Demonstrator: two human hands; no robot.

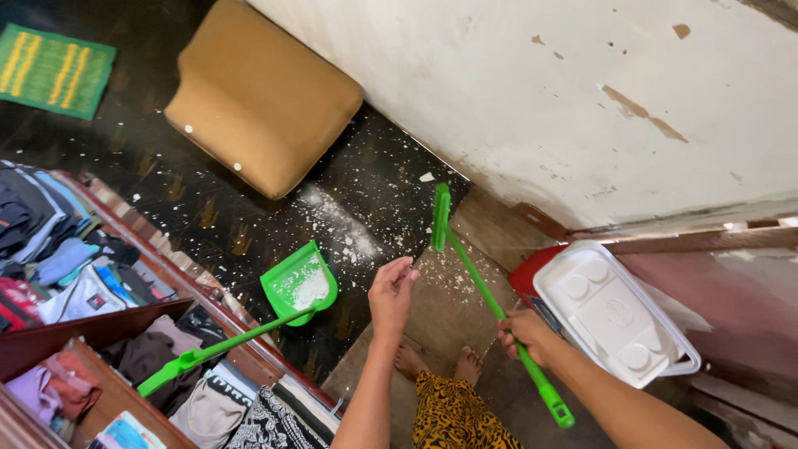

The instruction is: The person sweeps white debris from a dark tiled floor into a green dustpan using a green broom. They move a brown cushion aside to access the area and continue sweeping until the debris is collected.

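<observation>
My right hand (529, 334) grips the long green handle of a green broom (468, 270), whose head rests on the dark floor near the wall. My left hand (392, 293) hangs free above the floor, fingers loosely curled, holding nothing. Just left of it stands a green dustpan (299, 285) with white debris in its scoop and its long handle leaning toward the shelves. White flakes (349, 224) are scattered over the dark floor between dustpan and broom. My bare feet (438, 362) stand below on a brown mat.
A tan cushion (259, 96) lies on the floor at the top. A white peeling wall (582, 100) runs along the right. A white lid on a red container (613, 312) sits by my right arm. Shelves of folded clothes (58, 249) fill the left. A green mat (51, 68) lies far left.
</observation>
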